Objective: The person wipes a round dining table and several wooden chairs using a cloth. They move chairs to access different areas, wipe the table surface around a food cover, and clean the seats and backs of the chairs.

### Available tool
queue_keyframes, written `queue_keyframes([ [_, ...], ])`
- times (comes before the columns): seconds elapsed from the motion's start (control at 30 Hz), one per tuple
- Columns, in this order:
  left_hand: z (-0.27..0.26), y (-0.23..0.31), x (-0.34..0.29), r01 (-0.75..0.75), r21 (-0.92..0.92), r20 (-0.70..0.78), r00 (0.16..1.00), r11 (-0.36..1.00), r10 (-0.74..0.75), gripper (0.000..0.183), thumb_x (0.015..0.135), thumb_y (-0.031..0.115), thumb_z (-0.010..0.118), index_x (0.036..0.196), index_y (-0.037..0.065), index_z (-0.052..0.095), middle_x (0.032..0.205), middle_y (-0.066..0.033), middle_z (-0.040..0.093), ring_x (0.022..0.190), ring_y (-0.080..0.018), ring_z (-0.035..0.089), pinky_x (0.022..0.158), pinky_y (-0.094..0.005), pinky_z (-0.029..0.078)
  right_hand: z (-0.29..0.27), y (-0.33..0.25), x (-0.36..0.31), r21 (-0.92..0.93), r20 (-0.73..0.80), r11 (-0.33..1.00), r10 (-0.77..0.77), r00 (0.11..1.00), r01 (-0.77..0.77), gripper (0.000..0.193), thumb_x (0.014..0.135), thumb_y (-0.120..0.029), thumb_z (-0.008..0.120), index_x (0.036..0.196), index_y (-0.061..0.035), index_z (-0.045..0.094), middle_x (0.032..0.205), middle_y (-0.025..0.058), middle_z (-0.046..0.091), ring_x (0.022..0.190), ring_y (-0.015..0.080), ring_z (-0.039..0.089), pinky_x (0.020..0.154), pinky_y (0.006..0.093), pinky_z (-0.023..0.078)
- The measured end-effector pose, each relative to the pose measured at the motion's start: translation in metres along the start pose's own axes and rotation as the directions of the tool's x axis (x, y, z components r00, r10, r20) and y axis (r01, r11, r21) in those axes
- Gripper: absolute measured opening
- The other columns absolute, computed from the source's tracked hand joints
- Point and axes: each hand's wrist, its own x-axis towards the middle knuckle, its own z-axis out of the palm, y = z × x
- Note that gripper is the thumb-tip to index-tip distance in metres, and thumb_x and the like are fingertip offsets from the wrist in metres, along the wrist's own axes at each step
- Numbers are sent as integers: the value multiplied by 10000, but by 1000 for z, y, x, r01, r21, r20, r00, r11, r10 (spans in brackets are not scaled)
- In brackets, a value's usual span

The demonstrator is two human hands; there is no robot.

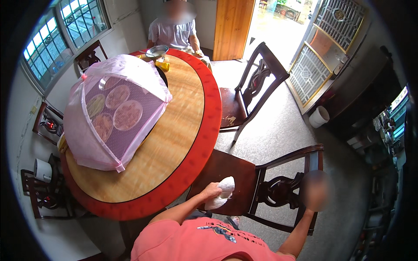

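A crumpled white cloth (226, 188) is gripped in my left hand (211, 191), above the seat (237, 176) of a dark wooden chair beside the round table. My right hand (316, 193) is at the top of that chair's back (278, 189). Blur covers its fingers, so I cannot see whether they close round the wood. The table (174, 193) has a wood-grain top with a red border. On it stands a pink mesh food cover (104, 126), with several plates of food showing through the netting.
Across the table sits a person (174, 35), near a bowl (157, 51). Another dark chair (254, 87) stands to the right of the table, toward the open doorway (278, 35). A white bucket (319, 117) is on the floor by the metal door (324, 61). A white pot (42, 169) sits at left.
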Motion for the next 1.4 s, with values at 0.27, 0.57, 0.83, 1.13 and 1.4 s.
queue_keyframes([
  [0.27, -4, 10, 1, 32, -98, -27, 999, 995, -35, 197, 641, 110, 521, 790, -4, 583, 676, -41, 537, 632, -131, 485, 589, -283, 412, -52, -64, 25, 207, 93, 938, 263, 960, -277, 389, 830, -362, 595, 1089, -72, 602, 972, 149, 633, 849, 306, 615, 720, 396, 489],
  [0.57, 3, 15, -19, 35, -339, -25, 999, 940, -46, 190, 709, 123, 534, 848, 11, 598, 749, -50, 582, 666, -146, 543, 626, -304, 447, -56, -64, 24, 179, 130, 906, 366, 922, -385, 489, 831, -519, 554, 940, -48, 624, 787, 132, 613, 696, 263, 567, 634, 397, 457],
  [0.83, 15, 22, -54, 54, -423, -102, 989, 905, -106, 299, 870, 236, 545, 1010, -25, 583, 883, -89, 629, 753, -177, 615, 679, -322, 497, -5, -19, 9, -149, -26, 966, 207, 978, -209, 505, 771, -544, 595, 838, -50, 515, 732, 137, 635, 674, 298, 651, 607, 391, 519],
  [1.13, 29, 47, -78, -28, -489, -50, 999, 872, 4, 336, 907, 309, 521, 1056, 17, 592, 971, -70, 648, 831, -160, 615, 761, -305, 484, -5, -17, 6, -130, -37, 970, 203, 979, -206, 507, 787, -549, 571, 855, -51, 510, 765, 123, 638, 700, 268, 659, 624, 361, 526],
  [1.4, -7, 71, -112, -244, -612, -299, 952, 753, 65, 318, 926, 227, 479, 1042, -55, 566, 967, -148, 650, 831, -235, 653, 765, -380, 538, -3, -11, 6, -134, -37, 973, 184, 982, -188, 507, 773, -551, 588, 859, -57, 515, 772, 119, 642, 703, 259, 661, 626, 353, 527],
])
